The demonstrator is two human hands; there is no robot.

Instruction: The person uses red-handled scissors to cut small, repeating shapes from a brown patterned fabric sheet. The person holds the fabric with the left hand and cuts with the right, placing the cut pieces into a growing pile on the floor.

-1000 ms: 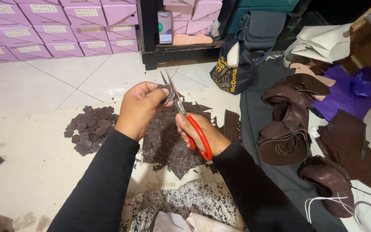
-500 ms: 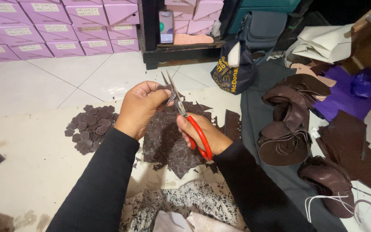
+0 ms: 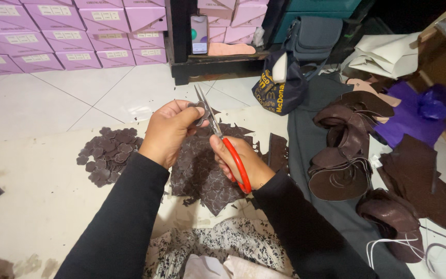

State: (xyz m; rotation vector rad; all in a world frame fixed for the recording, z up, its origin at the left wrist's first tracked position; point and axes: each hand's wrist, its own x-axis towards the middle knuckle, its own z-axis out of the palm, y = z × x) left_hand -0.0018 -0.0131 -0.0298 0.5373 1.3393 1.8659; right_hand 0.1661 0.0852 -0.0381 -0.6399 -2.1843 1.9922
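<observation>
A small brown leather piece being trimmed with red-handled scissors.

The leather piece (image 3: 199, 111) is pinched in the curled fingers of the left hand (image 3: 169, 132), raised above a brown offcut sheet (image 3: 202, 173). The red-handled scissors (image 3: 223, 142) are gripped by the closed right hand (image 3: 241, 163), blades slightly parted at the piece. A pile of cut shapes (image 3: 109, 155) is seen to the left.

Both hands (image 3: 169, 132) (image 3: 241, 163) raised — fingers curled (closed grips)
</observation>
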